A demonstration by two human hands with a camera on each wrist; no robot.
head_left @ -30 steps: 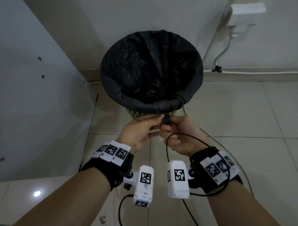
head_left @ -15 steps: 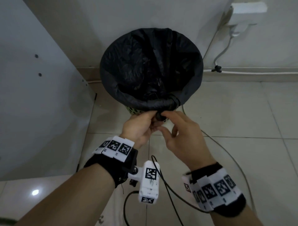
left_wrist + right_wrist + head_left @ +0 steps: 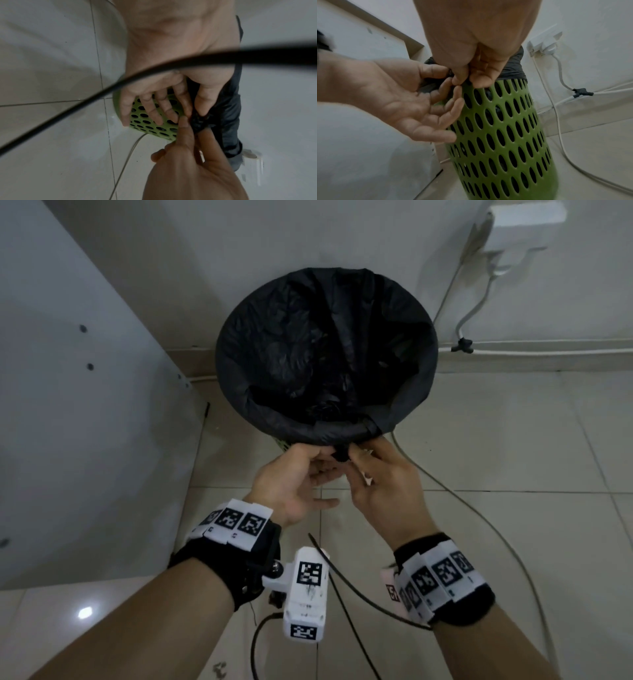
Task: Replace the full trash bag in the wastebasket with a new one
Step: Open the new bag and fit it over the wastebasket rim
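Observation:
A green perforated wastebasket (image 3: pixel 501 135) stands on the tiled floor against the wall. A black trash bag (image 3: pixel 325 347) lines it, its edge folded over the rim. At the near rim the bag's slack is gathered into a small black knot (image 3: pixel 340 455). My left hand (image 3: pixel 330 453) pinches this knot (image 3: pixel 199 120) between thumb and forefinger, and its other fingers (image 3: pixel 154 108) stretch over the basket wall. My right hand (image 3: pixel 352 455) meets it from the right and pinches the same knot with thumb and forefinger (image 3: pixel 465 82).
A white cabinet panel (image 3: pixel 85 405) stands close on the left. A wall socket with a plug (image 3: pixel 513 234) is at the upper right, and white cables (image 3: pixel 479 508) run along the skirting and over the floor. A black camera cable (image 3: pixel 359 594) hangs between my wrists.
My right hand has uncurled from a fist and turned back-up, now taking the knot with its fingertips. My left hand has stayed at the knot. The basket has not moved.

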